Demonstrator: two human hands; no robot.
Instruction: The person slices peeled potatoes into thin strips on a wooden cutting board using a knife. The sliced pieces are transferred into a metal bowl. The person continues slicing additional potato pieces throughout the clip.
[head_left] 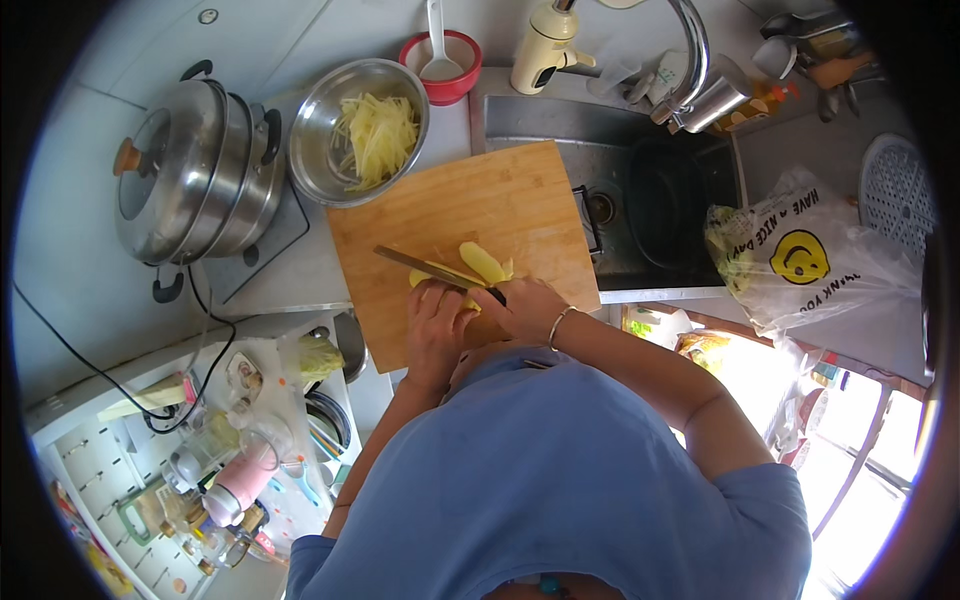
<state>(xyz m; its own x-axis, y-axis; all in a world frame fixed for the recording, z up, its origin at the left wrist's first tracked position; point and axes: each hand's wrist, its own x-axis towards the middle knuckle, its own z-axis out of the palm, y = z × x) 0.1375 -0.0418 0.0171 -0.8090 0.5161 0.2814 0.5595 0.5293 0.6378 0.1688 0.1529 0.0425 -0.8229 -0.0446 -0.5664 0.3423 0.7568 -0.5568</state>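
Note:
A wooden cutting board lies on the counter in front of me. My right hand grips the black handle of a knife, whose blade points to the upper left over yellow, peeled potato. My left hand has bent fingers pressed on the potato beside the blade. An oval potato slice rests just beyond the knife. Behind the board, a steel bowl holds a pile of pale yellow shreds.
A stacked steamer pot stands at left; a red bowl with white ladle is behind. At right are a sink with tap and a plastic bag. Cluttered shelves fill the lower left.

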